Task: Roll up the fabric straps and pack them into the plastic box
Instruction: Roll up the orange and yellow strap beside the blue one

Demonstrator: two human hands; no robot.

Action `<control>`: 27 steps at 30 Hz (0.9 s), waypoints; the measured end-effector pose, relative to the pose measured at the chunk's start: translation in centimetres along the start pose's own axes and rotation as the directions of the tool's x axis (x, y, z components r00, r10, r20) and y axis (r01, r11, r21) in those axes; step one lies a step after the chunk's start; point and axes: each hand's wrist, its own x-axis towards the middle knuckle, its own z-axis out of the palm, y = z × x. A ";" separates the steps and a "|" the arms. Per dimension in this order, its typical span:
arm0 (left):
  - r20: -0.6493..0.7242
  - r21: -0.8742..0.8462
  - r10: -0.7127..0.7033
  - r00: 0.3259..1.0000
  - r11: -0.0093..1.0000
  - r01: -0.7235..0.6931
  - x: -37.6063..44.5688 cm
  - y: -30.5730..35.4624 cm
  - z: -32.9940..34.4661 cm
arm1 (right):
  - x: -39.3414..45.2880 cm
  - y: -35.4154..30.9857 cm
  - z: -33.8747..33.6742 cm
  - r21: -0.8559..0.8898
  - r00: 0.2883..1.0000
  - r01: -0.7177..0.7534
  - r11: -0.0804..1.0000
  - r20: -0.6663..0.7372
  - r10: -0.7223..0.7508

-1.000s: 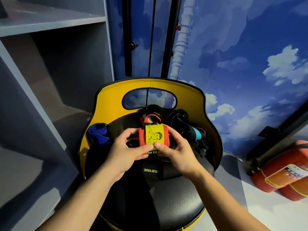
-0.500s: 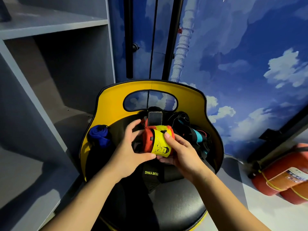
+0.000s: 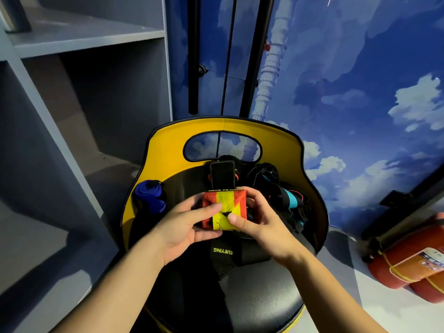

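Head cam only, so here goes. Both hands are wrapped around the red-and-yellow strap roll [image 3: 224, 210], held just above the black chair seat [image 3: 264, 296]. The left hand [image 3: 185, 227] cups its left end with the thumb pressed on top, and the right hand [image 3: 262, 227] pinches it from the other side, thumb on the yellow face. The roll's long axis runs roughly left to right between the palms, so both hands are equally close. The black velcro tail [image 3: 222, 175] sticks up just past the fingertips; I'd guess it gets wrapped down next. Beyond the right hand sits a tangle of black and teal straps [image 3: 283, 195], and a blue roll [image 3: 151, 195] lies out past the left hand. I can't spot any plastic box anywhere.
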 end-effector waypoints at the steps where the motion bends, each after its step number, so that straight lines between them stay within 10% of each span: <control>1: 0.001 0.014 0.004 1.000 1.000 -0.004 0.0 -0.1 -0.1 | 0.1 -0.3 -0.2 0.012 1.000 -0.029 1.000 -0.010 0.029; 4: -0.010 0.091 0.011 1.000 0.996 -0.010 0.0 -0.3 0.1 | 0.8 -0.8 -0.4 0.073 0.993 -0.050 0.996 -0.105 0.058; 12: -0.031 0.276 0.030 0.999 0.961 -0.020 -0.2 -1.9 0.6 | 2.3 -0.5 -1.3 -0.512 0.938 0.083 0.855 -0.251 -0.241; 22: 0.010 0.301 -0.022 1.000 0.953 0.018 0.0 -2.3 0.6 | 2.0 -1.5 -1.9 -0.335 0.893 0.027 0.942 -0.416 -0.173; 27: -0.095 0.189 0.007 0.995 0.982 0.012 0.6 -2.2 0.4 | 1.8 -1.3 -1.6 -0.434 0.936 0.090 0.896 -0.272 -0.225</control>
